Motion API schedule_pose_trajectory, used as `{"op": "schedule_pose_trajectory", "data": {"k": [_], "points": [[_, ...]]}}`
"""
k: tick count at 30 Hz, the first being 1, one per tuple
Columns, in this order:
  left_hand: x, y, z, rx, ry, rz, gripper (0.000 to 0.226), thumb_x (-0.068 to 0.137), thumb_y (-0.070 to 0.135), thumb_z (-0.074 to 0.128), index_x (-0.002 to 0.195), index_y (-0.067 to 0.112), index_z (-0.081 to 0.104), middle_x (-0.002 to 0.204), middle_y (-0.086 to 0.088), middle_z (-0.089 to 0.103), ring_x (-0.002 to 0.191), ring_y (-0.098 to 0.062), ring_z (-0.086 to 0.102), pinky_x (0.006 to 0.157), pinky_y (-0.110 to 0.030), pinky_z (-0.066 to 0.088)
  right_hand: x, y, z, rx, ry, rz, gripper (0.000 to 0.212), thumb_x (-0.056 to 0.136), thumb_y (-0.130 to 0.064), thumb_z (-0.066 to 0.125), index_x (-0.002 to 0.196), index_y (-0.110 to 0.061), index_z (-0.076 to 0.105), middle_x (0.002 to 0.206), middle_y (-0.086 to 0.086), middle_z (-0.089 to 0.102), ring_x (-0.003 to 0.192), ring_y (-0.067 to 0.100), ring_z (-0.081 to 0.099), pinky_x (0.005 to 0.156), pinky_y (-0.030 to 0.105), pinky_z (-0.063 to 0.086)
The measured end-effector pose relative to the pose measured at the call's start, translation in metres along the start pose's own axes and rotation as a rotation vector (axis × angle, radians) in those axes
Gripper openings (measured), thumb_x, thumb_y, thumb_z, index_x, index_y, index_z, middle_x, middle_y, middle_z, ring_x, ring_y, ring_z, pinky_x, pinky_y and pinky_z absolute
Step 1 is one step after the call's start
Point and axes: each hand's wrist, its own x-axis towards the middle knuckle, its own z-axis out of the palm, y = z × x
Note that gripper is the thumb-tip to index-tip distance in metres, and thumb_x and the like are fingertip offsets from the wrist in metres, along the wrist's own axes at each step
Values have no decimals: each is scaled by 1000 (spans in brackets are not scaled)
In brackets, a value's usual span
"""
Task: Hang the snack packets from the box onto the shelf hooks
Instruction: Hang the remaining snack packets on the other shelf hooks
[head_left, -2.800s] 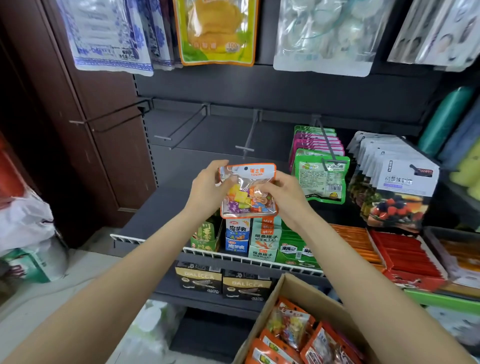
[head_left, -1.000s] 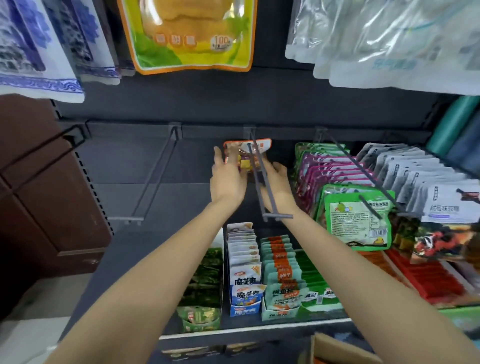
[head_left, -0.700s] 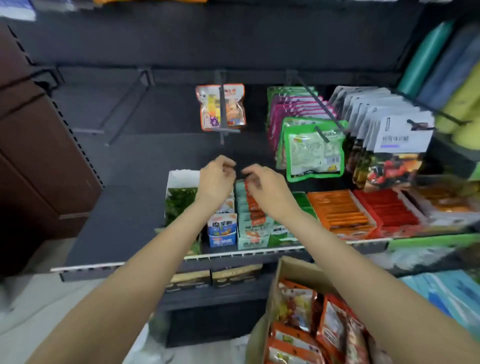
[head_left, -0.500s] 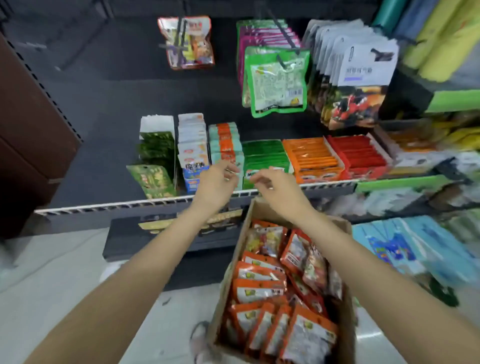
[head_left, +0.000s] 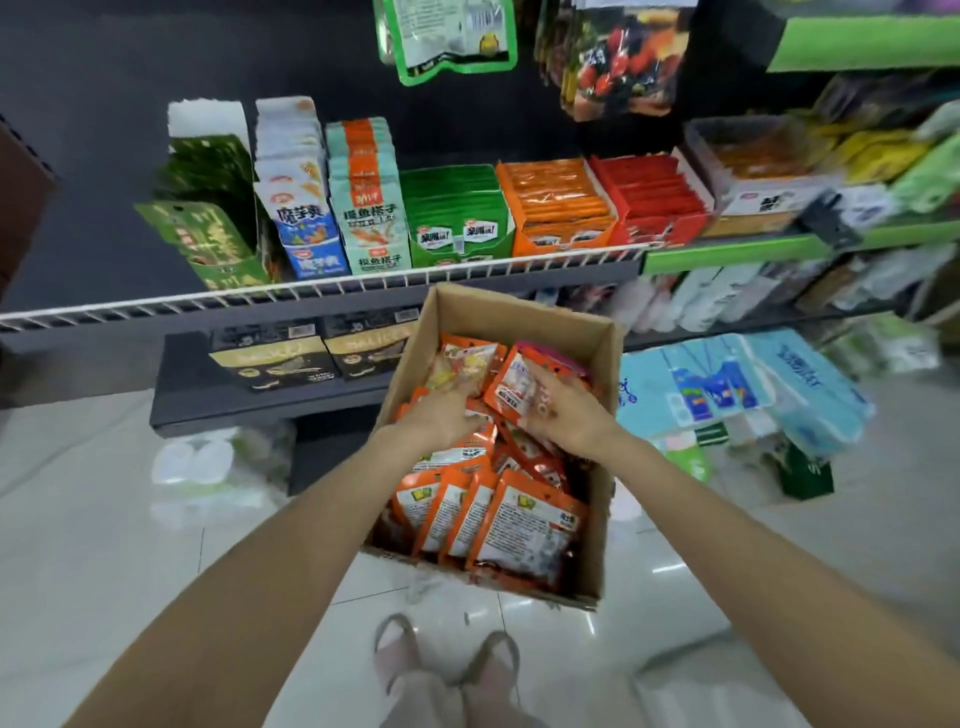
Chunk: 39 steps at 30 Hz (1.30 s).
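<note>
1. You are at the picking step: both of your hands are down inside the cardboard box (head_left: 602, 467), which stands on the tiled floor in front of the shelf unit, and no packet is on its way to a hook yet.

2. Your right hand (head_left: 563, 410) has its fingers curled round an orange-and-white snack packet (head_left: 511, 392) near the far end of the box. The packet is tilted up on its edge, lifted partly clear of the ones under it.

3. Your left hand (head_left: 441, 415) lies palm-down on the pile just beside it, fingers fairly flat against a clear-fronted candy packet (head_left: 460, 366). Whether any fingertip is hooked under a packet I cannot tell; it looks to be pressing or steadying rather than gripping.

4. The rest of the orange packets (head_left: 498, 519) lie overlapped in the near half of the box, so plenty of the task is left.

5. The hooks are out of view above the top edge. Only the lower ends of a hanging green pouch (head_left: 452, 41) and a berry-print pouch (head_left: 623, 62) show there.

6. Next, I judge, you need to lift the held packet free without dragging its neighbours, turn it so the hang hole in its header faces up, and pinch the header with both hands.

7. Then raise your head to find a free hook before you reach. The loose film may flop, so keep the header taut when you thread it.
</note>
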Motion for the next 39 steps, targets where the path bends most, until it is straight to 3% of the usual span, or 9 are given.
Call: {"op": "schedule_pose_trajectory", "data": {"k": [4, 9, 14, 19, 22, 26, 31, 34, 39], "points": [[2, -3, 9, 114, -32, -43, 62, 98, 43, 42, 150, 17, 20, 155, -8, 26, 139, -26, 30, 111, -33, 29, 7, -3, 11, -94, -94, 81, 89, 77, -45, 71, 147, -32, 17, 150, 16, 24, 138, 36, 25, 113, 43, 27], [-1, -7, 4, 77, 16, -55, 51, 95, 42, 48, 141, 20, 40, 137, -5, 51, 119, -24, 52, 98, -35, 44, 8, -9, 5, -153, 52, 35, 27, 89, -15, 57, 116, -11, 58, 119, 15, 60, 111, 31, 57, 95, 37, 47], [13, 5, 6, -217, 193, -47, 33, 92, 35, 57, 116, 13, 63, 120, -5, 64, 106, -21, 60, 93, -34, 47, 8, -2, -15, -117, 156, -9, 40, 87, 11, 46, 110, -14, 67, 116, 14, 65, 104, 27, 63, 85, 32, 51], [31, 20, 8, -286, 294, -160, 28, 87, 31, 66, 78, 4, 70, 89, -12, 71, 88, -24, 65, 88, -37, 52, 11, 0, -5, -334, -49, -83, 44, 88, -16, 59, 130, -26, 50, 142, 9, 36, 123, 31, 46, 99, 37, 44], [36, 23, 7, -240, 263, -179, 27, 87, 26, 66, 71, 4, 66, 80, -12, 68, 82, -26, 67, 85, -40, 53, 13, 0, -11, -210, 26, -100, 28, 90, -16, 52, 117, -10, 56, 131, 11, 47, 114, 29, 49, 86, 28, 43], [30, 27, 0, -254, 300, -65, 18, 91, 13, 59, 74, 7, 59, 73, -9, 55, 80, -22, 60, 97, -36, 45, 13, 6, -33, -343, 201, -160, 5, 83, -12, 65, 88, -12, 67, 131, 6, 46, 120, 26, 41, 95, 35, 39], [11, 28, -29, -443, 490, -10, 8, 100, 14, 40, 93, 9, 41, 72, -3, 56, 63, -19, 56, 54, -29, 43, 15, 5, -62, 118, 303, -269, 11, 82, -5, 67, 78, -12, 60, 101, 7, 65, 92, 6, 56, 78, 20, 40], [-1, 33, -58, -367, 553, 88, 9, 100, 15, 41, 92, 10, 40, 66, 2, 50, 58, -16, 49, 48, -22, 32, 16, -12, -74, 427, 235, -238, 11, 86, -3, 63, 79, -6, 54, 72, 8, 59, 64, 5, 53, 62, 23, 38], [-27, 36, -108, -278, 698, 142, 8, 96, 19, 51, 92, 12, 50, 50, 3, 45, 43, -11, 38, 42, -24, 24, 12, -54, -100, 604, 303, -265, 16, 89, -7, 60, 77, -10, 50, 69, 9, 46, 63, 12, 42, 57, 20, 31]]}}
